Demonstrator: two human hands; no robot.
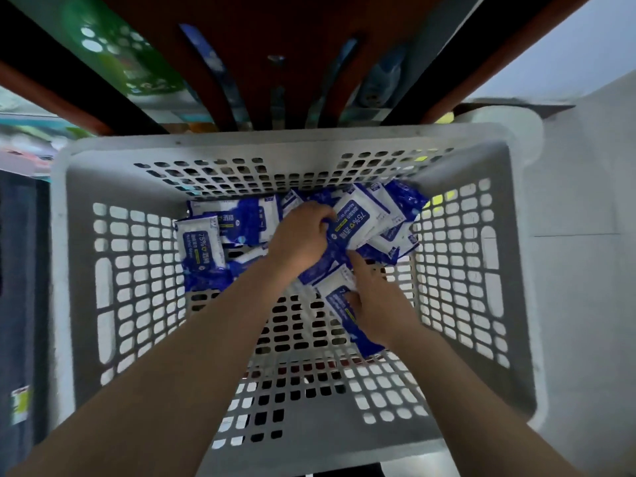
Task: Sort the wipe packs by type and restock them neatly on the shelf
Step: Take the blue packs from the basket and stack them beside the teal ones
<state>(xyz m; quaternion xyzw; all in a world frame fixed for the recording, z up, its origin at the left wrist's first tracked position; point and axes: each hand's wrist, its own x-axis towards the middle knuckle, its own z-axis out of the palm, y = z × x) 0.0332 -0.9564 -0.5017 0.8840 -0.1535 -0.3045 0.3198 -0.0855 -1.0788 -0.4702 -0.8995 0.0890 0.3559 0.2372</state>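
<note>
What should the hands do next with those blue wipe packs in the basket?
Probably lift out the two packs they already grip. The left hand pinches a 75% alcohol pack, the right hand holds another pack, and more lie loose in the white basket, not on the shelf.

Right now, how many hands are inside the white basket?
2. The left hand grips a blue-and-white wipe pack at the pile near the far wall of the basket. The right hand holds another pack, nearer the middle.
</note>
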